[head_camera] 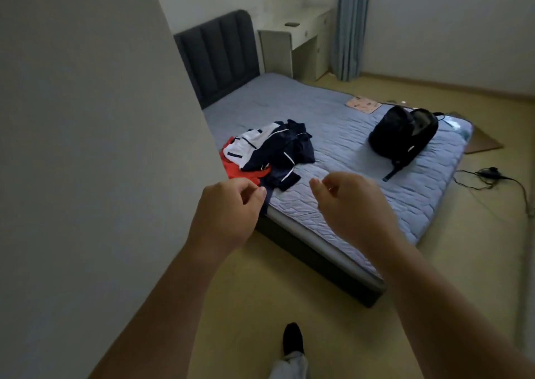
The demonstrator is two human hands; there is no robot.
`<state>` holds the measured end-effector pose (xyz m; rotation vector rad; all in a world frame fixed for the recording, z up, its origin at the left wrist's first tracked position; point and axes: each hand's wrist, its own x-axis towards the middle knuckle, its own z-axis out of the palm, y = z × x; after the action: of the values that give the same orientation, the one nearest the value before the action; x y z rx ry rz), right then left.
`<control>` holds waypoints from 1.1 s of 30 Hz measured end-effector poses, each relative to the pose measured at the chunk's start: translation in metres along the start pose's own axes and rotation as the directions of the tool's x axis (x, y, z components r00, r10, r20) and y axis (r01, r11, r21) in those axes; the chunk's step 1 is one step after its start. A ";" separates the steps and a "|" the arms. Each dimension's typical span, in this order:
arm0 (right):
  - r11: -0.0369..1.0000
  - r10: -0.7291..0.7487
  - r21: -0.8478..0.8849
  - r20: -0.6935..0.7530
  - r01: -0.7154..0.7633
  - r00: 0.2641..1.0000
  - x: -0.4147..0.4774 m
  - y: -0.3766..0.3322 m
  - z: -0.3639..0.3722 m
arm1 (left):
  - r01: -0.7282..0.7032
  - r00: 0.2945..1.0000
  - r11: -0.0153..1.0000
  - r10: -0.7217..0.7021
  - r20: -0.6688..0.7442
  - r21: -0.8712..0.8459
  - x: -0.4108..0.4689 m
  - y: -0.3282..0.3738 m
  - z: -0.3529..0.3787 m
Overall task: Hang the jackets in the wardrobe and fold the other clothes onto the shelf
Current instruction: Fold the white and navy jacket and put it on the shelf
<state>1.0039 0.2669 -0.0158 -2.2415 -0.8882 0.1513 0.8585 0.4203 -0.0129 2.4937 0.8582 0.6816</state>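
On the bed the clothes pile lies near-left, so my left hand and right hand hover before it, fingers loosely curled, empty.

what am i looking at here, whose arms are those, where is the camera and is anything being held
There is no machine: one camera sits on a person's head, looking forward and down, so the arms are the wearer's own. The left hand and right hand are stretched forward with loosely curled fingers and hold nothing. Ahead is a bed. On it lie a heap of clothes, navy, white and red, and apart from it a black backpack.
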 end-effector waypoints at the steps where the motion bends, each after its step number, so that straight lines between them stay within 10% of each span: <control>1: 1.000 0.003 -0.017 -0.014 -0.003 1.000 0.017 0.004 0.003 | -0.006 1.000 1.000 0.006 0.014 -0.011 0.019 -0.006 0.012; 23: 0.938 0.334 -0.133 0.112 -0.319 0.936 0.386 0.110 0.110 | 0.082 0.861 0.988 -0.135 0.490 0.128 0.382 -0.123 0.220; 33: 0.879 0.476 -0.141 0.303 -0.455 0.825 0.512 0.138 0.225 | 0.047 0.661 0.944 -0.275 0.698 0.326 0.516 -0.245 0.338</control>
<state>1.3902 0.6524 -0.1997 -2.4997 -0.4862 0.7563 1.2955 0.8608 -0.2486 2.5258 0.8607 -0.5618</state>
